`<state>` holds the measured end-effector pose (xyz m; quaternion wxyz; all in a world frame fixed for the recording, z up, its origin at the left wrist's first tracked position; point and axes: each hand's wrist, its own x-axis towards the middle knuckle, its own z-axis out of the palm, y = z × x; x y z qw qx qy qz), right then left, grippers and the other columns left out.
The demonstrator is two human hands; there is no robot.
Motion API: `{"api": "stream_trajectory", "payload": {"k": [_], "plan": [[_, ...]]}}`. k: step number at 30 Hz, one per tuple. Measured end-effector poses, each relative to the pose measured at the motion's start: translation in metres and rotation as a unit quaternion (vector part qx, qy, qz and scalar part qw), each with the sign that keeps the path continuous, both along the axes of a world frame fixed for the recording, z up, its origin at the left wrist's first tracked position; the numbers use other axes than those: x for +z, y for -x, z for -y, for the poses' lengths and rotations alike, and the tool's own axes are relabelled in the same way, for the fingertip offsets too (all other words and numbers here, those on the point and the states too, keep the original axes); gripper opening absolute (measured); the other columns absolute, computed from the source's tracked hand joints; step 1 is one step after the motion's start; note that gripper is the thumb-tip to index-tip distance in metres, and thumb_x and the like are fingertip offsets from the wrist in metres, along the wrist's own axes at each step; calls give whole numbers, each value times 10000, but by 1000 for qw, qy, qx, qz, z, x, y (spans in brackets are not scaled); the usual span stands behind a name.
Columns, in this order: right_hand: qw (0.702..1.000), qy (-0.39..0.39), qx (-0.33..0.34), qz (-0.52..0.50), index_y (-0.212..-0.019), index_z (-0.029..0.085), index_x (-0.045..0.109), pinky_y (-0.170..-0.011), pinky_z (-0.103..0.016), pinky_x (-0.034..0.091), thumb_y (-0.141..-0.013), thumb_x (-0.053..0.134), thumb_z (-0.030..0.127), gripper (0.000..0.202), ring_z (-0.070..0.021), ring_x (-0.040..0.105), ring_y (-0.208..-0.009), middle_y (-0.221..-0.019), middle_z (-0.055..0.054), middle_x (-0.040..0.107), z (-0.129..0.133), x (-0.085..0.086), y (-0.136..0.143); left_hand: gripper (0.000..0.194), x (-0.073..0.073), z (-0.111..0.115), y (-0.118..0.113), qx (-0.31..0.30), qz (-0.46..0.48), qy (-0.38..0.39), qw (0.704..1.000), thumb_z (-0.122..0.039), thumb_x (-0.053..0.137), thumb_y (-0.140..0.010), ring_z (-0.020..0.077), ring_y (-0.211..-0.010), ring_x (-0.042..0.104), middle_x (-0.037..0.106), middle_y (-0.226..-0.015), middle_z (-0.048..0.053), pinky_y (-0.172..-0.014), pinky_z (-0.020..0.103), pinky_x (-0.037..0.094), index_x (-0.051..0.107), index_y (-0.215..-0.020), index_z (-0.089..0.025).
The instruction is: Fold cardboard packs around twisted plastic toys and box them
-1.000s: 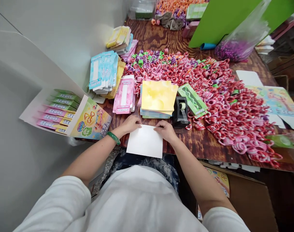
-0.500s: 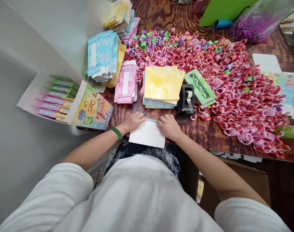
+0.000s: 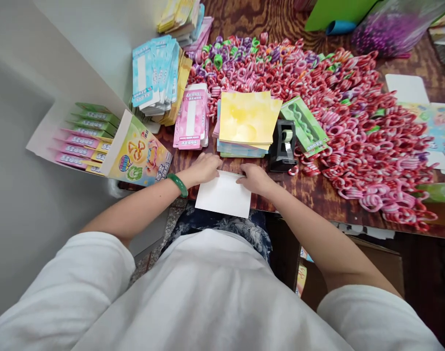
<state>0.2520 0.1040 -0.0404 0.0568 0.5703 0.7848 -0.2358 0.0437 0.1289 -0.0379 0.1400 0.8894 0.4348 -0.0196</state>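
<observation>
A white sheet of card (image 3: 224, 195) lies at the table's front edge, its lower part jutting out over my lap. My left hand (image 3: 205, 168) is closed on its upper left corner, with a green bangle on the wrist. My right hand (image 3: 257, 179) pinches the upper right corner between thumb and fingers. Just beyond the card sits a stack of yellow and blue cards (image 3: 246, 118). A black tape dispenser (image 3: 282, 146) stands right of that stack, beside a green box (image 3: 304, 126) with a twisted green piece inside.
Red, pink and purple coiled rings (image 3: 339, 126) cover much of the table. Pink packets (image 3: 191, 117) and blue packets (image 3: 152, 73) are piled at the left. An open display box (image 3: 138, 148) holds packets at the far left. A bag of purple pieces (image 3: 386, 34) is at the back right.
The blue strip along the card's top edge no longer shows. My left hand has risen slightly, and my right hand has turned into a pinch at the corner. The whole view has shifted slightly.
</observation>
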Motion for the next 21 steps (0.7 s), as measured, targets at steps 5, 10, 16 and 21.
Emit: {"api": "stream_trajectory", "payload": {"k": [5,10,16,21], "plan": [[982,-173,79,16,-946,142,619,-764,-374,316,-910,409,121,214,-279,491,-892,-941,-160,627,51,-16,2,276,-16,45,9,-89,5,-152,984,-119,382,-956,225,-771,532,614,-791,97,-718,367,343,638,-856,-145],[990,-128,58,-10,-958,128,640,-756,-344,359,-873,514,161,155,-264,538,-908,-977,-146,657,40,-12,-6,252,-22,48,13,-88,7,-160,983,-140,405,-954,233,-789,551,627,-789,98,-723,365,355,640,-862,-148],[990,132,-7,-40,-830,161,689,-620,-267,368,-765,697,250,110,-185,580,-738,-803,-30,680,2,17,-10,198,8,21,2,-8,-48,40,998,-261,593,-865,269,-950,629,708,-982,111,-783,367,398,648,-1008,-136],[996,82,13,-19,-908,160,699,-636,-269,366,-801,651,235,139,-195,587,-779,-854,-51,687,-5,58,-7,228,56,2,-7,-26,-105,138,984,-356,710,-751,193,-762,637,688,-763,16,-641,286,395,702,-884,-172]]}}
